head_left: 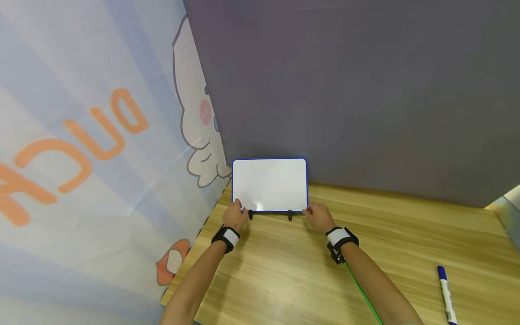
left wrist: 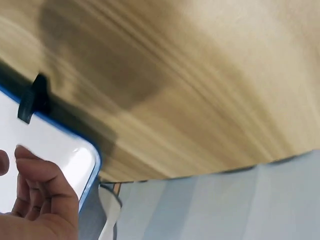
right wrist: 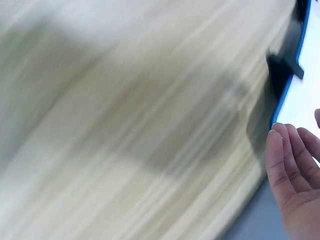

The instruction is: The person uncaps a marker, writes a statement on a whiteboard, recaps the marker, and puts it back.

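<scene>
A small whiteboard (head_left: 270,184) with a blue frame stands at the back of the wooden table, its lower edge in two black stand feet (head_left: 290,215) (head_left: 250,215). My left hand (head_left: 234,215) is at its lower left corner, the fingers loosely bent in front of the white face. In the left wrist view thumb and forefinger are apart with nothing between them. At the lower right corner is my right hand (head_left: 319,216). Its fingertips (right wrist: 278,135) lie right at the blue edge in the right wrist view, relaxed and not curled round it.
A marker with a blue cap (head_left: 447,293) lies on the table (head_left: 284,266) at the front right. Behind the board rises a dark grey panel (head_left: 345,90). A printed cloth (head_left: 101,180) hangs along the left table edge. A green cord (head_left: 361,291) runs from the right wrist strap.
</scene>
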A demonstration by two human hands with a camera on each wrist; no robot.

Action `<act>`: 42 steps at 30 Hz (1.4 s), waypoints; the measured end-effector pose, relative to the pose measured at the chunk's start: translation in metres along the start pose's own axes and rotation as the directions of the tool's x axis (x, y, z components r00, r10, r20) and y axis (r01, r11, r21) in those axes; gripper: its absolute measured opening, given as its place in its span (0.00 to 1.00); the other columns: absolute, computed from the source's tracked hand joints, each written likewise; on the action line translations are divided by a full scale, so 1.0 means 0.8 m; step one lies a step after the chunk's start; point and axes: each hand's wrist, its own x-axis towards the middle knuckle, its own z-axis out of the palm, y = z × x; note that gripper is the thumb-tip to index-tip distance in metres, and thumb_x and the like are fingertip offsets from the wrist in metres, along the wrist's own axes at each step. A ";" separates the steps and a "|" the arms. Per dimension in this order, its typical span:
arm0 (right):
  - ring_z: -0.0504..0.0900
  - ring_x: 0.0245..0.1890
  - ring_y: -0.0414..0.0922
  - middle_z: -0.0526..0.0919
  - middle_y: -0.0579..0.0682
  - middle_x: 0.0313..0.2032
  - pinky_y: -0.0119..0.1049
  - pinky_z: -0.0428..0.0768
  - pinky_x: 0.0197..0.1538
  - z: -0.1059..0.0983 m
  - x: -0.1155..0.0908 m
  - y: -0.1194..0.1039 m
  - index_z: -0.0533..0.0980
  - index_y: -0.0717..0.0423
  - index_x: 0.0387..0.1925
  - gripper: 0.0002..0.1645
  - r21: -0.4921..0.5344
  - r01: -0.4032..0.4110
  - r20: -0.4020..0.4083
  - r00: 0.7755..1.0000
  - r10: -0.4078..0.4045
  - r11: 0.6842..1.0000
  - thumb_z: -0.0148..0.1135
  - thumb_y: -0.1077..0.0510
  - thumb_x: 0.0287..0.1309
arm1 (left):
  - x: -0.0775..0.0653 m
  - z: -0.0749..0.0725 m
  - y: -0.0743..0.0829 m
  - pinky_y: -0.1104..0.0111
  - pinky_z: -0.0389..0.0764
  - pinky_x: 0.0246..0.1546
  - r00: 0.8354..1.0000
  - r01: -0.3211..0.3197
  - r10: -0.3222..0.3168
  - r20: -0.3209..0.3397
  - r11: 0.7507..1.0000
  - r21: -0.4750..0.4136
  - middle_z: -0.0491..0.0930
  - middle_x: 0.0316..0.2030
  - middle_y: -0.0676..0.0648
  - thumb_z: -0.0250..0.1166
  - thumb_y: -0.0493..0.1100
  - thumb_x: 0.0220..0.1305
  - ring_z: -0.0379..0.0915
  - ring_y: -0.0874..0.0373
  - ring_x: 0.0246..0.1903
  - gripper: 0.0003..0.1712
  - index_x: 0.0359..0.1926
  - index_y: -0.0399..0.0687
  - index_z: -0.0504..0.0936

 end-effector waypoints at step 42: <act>0.64 0.12 0.41 0.68 0.48 0.11 0.32 0.63 0.19 -0.033 -0.094 0.049 0.72 0.60 0.16 0.23 -0.023 -0.180 -0.141 0.974 0.175 0.983 0.57 0.49 0.61 | -0.038 0.076 0.011 0.70 0.62 0.17 0.971 -0.236 0.226 -0.079 0.959 -0.159 0.68 0.11 0.48 0.62 0.37 0.51 0.59 0.59 0.14 0.21 0.06 0.45 0.65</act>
